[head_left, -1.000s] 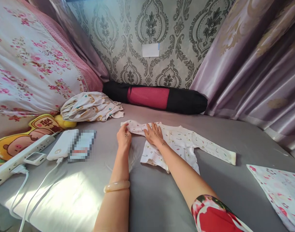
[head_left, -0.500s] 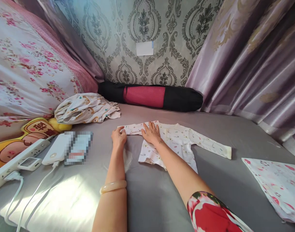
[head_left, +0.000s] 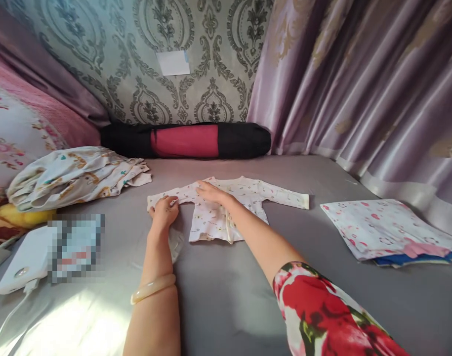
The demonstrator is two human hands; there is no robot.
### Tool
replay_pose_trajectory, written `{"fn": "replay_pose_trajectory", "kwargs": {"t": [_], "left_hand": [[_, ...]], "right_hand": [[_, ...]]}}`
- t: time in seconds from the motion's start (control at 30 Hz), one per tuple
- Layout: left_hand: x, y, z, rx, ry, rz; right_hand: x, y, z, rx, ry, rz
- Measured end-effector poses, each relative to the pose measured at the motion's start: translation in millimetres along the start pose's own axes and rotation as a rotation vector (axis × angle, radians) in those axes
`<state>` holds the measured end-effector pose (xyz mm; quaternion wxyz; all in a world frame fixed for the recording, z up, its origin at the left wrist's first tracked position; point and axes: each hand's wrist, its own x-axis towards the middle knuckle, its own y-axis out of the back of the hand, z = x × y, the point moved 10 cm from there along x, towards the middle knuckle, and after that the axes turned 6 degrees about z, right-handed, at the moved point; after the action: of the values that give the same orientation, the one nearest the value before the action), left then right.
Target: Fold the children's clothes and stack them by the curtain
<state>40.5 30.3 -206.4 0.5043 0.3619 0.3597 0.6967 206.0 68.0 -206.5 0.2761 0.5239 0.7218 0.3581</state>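
A small white baby shirt [head_left: 211, 222] with a scattered print lies spread on the grey bed sheet, both sleeves stretched out sideways. My left hand [head_left: 164, 210] is at the left sleeve [head_left: 186, 194], just in from its cuff. Its fingers are curled, with thumb and fingertips close together on the fabric. Flat across the shirt's left shoulder and upper chest rests my right hand [head_left: 213, 193], fingers stretched out and pointing left. A thin tie [head_left: 228, 230] hangs down the shirt's front. The right sleeve [head_left: 285, 196] lies untouched.
Folded printed cloths [head_left: 389, 227] lie to the right. A crumpled printed cloth [head_left: 77, 175], a white power bank [head_left: 27, 262] with a cable and a blurred flat object [head_left: 79, 247] are at left. A black and red bag [head_left: 184, 141] lies along the wall.
The view has turned right, so everything sits further left in it. My left hand has shifted inward from the cuff, which now shows. My right hand's fingers have turned to point left.
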Motion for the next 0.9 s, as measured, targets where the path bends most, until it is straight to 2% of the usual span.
{"fn": "replay_pose_trajectory", "kwargs": {"t": [0.1, 0.17, 0.23, 0.3, 0.37, 0.43, 0.53, 0.63, 0.77, 0.9], "left_hand": [[-2, 13.0, 2, 0.036, 0.036, 0.064], [-5, 19.2, 3, 0.058, 0.061, 0.094], [-9, 16.9, 4, 0.060, 0.085, 0.057], [-14, 7.3, 6, 0.047, 0.099, -0.043], [-19, 0.1, 10, 0.038, 0.086, -0.123], [-25, -2.9, 16, 0.032, 0.044, -0.182], [-39, -5.8, 20, 0.020, -0.019, -0.293], [-61, -6.2, 19, 0.005, -0.049, -0.386], [-88, -1.7, 21, -0.002, -0.077, -0.372], [-102, -3.7, 24, 0.027, -0.064, -0.325]], "right_hand": [[-31, 51, 22, 0.088, -0.016, 0.214], [-63, 81, 55, 0.094, -0.138, 0.335], [-98, 101, 87, 0.067, -0.248, 0.383], [-133, 111, 114, 0.031, -0.335, 0.369], [-163, 111, 131, -0.022, -0.378, 0.302], [-188, 106, 138, -0.077, -0.387, 0.245], [-213, 98, 135, -0.139, -0.382, 0.232], [-228, 89, 129, -0.208, -0.412, 0.240], [-235, 82, 120, -0.301, -0.425, 0.261], [-236, 76, 117, -0.291, -0.405, 0.256]]}}
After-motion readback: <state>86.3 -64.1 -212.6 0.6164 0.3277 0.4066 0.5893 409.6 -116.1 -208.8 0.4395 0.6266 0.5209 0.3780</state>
